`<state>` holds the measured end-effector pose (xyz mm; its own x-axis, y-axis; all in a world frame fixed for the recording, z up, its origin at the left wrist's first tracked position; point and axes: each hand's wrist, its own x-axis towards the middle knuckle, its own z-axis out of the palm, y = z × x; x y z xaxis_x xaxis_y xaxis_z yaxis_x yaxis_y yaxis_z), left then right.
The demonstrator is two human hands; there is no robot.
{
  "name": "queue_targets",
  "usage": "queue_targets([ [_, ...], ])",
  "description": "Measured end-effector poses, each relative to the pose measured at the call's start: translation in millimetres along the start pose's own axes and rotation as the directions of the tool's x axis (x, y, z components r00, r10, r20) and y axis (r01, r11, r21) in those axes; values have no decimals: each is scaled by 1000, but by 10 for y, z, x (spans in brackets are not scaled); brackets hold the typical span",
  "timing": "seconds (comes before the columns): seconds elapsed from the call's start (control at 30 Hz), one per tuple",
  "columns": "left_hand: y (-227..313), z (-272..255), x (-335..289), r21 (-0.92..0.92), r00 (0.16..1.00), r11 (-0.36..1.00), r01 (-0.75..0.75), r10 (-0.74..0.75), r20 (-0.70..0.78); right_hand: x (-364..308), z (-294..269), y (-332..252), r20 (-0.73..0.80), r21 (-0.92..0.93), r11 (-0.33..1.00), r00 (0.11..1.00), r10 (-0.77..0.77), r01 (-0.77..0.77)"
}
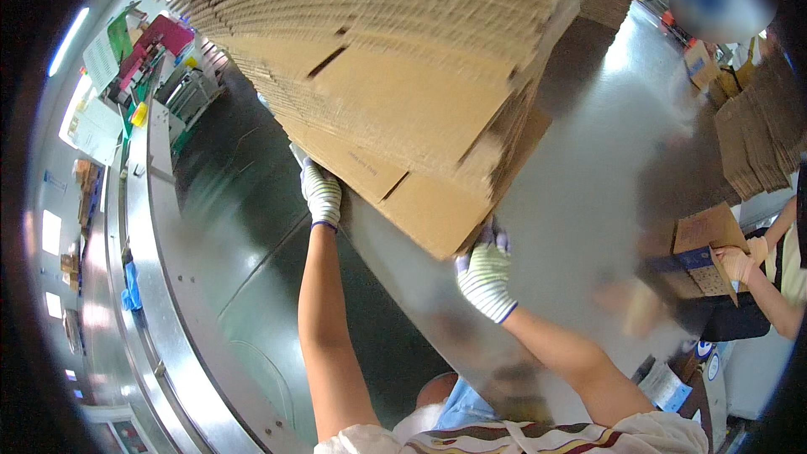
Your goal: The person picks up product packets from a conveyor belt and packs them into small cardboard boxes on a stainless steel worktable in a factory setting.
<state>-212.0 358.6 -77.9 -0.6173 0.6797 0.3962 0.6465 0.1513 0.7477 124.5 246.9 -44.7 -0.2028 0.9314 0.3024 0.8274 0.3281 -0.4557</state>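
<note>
A tall, fanned stack of flattened cardboard boxes [403,109] fills the upper middle, its near corner pointing toward me. My left hand [321,195], in a white and green striped glove, is closed on the left edge of the lowest sheets; its fingertips are partly hidden by the cardboard. At the near right corner my right hand [487,277], gloved alike, grips the same lower sheets, with part of its fingers tucked out of sight. Dark slots and flap cuts show in the sheets. The stack lies over a grey metal table [580,168].
A long metal-edged counter [160,286] curves along the left. At the right a co-worker's hand [734,265] holds a small open carton [706,244]. More flattened cardboard [756,143] stands behind it. A white and blue package [666,387] lies at lower right.
</note>
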Motion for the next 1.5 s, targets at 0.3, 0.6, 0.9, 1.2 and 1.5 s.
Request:
queue_targets([
  [0.3, 513, -161, -92, -744, 772, 292, 601, -453, 446, -618, 9, -449, 89, -29, 997, 994, 67, -65],
  [0.6, 2107, -2027, 464, 19, 702, 793, -610, 551, -451, -1058, 12, -557, 29, -106, 977, 983, -184, 186],
  [0.9, 5206, -2567, -428, 591, 613, 478, -650, 789, 36, -1836, -535, -377, 206, -76, 955, 942, -267, 287],
  [1.2, 5064, -2835, -724, 521, 567, 429, -738, 813, 134, -2578, -1016, 1, 218, 29, 973, 948, -231, 231],
  [1.5, 4974, -3817, -2156, 43, 288, 337, -941, 858, -425, -2576, -1551, 117, 358, 533, 818, 934, 14, -216],
])
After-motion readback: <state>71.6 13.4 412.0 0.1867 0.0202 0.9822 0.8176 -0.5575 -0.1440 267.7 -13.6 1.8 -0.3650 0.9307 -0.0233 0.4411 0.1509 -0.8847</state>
